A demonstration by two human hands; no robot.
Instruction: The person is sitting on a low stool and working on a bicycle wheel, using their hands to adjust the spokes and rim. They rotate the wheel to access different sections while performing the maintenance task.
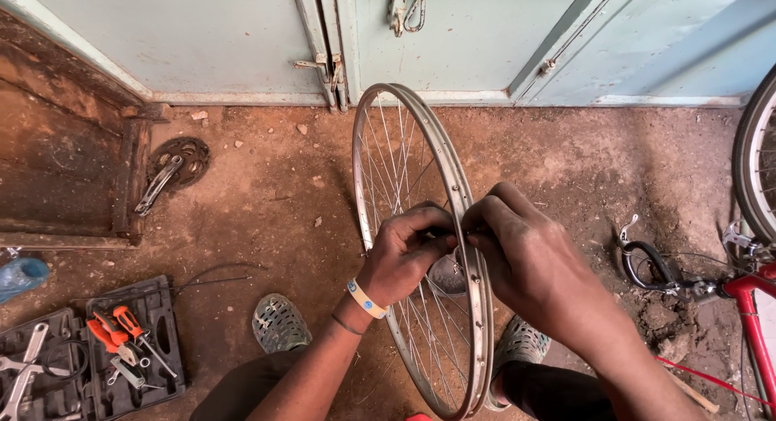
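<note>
A bare bicycle wheel rim [380, 97] with thin metal spokes stands upright on edge between my feet, over a reddish dirt floor. My left hand [402, 255], with a pale wristband, grips the rim's near side from the left. My right hand [525, 263] pinches the same spot on the rim from the right. The fingertips of both hands meet at the rim's edge; what lies between them is hidden. The hub [446, 274] shows partly behind my left hand.
An open black tool case [153, 308] with orange-handled pliers [107, 334], screwdrivers and wrenches lies at lower left. A crankset [174, 169] rests near a wooden step. A red bicycle frame [752, 316] and tyre [748, 158] stand at right. Pale blue doors [453, 41] close the far side.
</note>
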